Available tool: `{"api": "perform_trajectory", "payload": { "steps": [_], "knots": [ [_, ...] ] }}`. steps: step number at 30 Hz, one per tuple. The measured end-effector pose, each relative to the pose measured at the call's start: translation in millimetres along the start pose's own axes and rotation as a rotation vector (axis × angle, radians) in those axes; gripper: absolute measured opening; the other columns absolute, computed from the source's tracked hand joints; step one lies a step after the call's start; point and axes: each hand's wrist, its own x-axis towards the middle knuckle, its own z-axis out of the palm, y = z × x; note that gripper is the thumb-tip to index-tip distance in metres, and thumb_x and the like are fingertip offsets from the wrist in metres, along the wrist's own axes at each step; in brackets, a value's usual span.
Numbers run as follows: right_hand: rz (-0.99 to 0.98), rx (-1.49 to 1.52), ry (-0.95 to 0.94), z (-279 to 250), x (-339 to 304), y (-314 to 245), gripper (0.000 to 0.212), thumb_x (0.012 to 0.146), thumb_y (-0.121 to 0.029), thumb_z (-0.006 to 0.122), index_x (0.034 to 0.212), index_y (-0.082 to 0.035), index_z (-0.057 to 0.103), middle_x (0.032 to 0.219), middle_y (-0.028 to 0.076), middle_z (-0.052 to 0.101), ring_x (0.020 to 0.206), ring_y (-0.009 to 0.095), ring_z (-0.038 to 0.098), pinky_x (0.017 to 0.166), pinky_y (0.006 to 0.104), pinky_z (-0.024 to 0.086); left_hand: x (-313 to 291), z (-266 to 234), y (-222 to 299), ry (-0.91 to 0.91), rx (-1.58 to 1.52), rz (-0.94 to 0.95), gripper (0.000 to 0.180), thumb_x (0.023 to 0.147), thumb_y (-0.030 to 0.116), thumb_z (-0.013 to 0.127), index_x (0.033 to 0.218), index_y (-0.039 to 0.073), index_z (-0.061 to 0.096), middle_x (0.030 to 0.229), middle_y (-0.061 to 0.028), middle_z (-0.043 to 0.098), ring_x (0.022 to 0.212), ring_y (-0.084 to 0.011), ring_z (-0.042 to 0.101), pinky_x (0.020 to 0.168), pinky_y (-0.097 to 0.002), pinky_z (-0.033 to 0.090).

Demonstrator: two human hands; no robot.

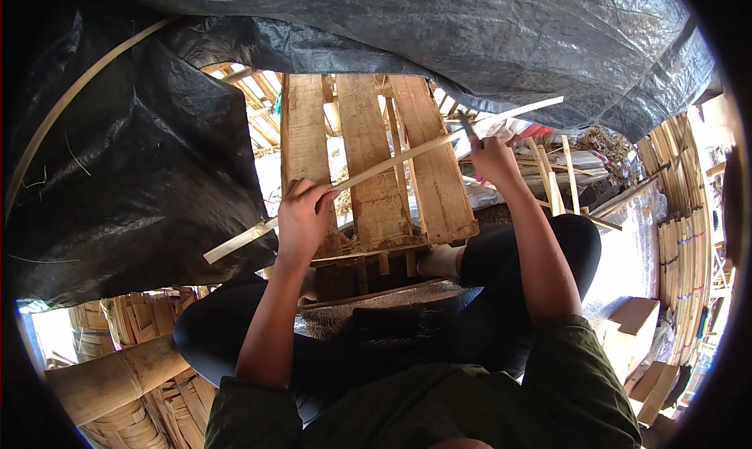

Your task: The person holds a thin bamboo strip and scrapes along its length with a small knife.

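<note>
A long pale bamboo strip (384, 164) slants across the front of me, its near end low on the left and its far end high on the right. My left hand (305, 210) is closed round it toward the near end. In my right hand (495, 163), fingers wrapped, is a knife; its dark blade (467, 124) sticks up beside the strip, and whether it touches the strip I cannot tell. The knife's handle is mostly hidden by the fingers. Below the strip stands a bench of wooden planks (376, 202) with gaps between them, reaching back from between my legs.
Black plastic sheeting (133, 175) hangs on the left and across the top (501, 34). A thick bamboo pole (117, 378) lies at lower left. Narrow sticks (569, 175) lean right of my right hand. Bundled slats (681, 237) and cardboard boxes (634, 335) stand at the right.
</note>
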Motion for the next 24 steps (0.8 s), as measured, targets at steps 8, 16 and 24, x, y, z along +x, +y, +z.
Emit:
{"api": "perform_trajectory", "payload": {
  "steps": [8,16,24],
  "knots": [
    [-0.205,-0.072,-0.120,5,-4,-14,0.056,0.104,-0.038,0.039,0.086,0.008,0.064,0.061,0.019,0.065,0.053,0.028,0.067,0.056,0.0413,0.056,-1,-4,7,-0.005,0.124,0.009,0.012,0.079,0.016,0.078,0.086,0.007,0.074,0.077,-0.0071,0.059,0.077,-0.0293,0.061,0.066,-0.0406,0.050],
    [-0.235,-0.039,-0.273,18,-20,-27,0.054,0.105,-0.043,0.040,0.090,0.005,0.062,0.059,0.009,0.058,0.050,0.019,0.057,0.051,0.0387,0.049,0,-4,-1,-0.044,0.051,0.000,0.012,0.080,0.016,0.078,0.087,0.006,0.074,0.075,-0.0089,0.057,0.077,-0.0306,0.060,0.066,-0.0413,0.048],
    [-0.401,-0.055,-0.232,57,-57,-42,0.051,0.105,-0.034,0.035,0.090,0.006,0.064,0.065,0.020,0.068,0.053,0.027,0.069,0.056,0.0396,0.059,1,-2,-4,-0.051,0.049,0.006,0.013,0.083,0.018,0.076,0.088,0.006,0.074,0.075,-0.0106,0.055,0.076,-0.0320,0.059,0.066,-0.0424,0.048]
  ]
}}
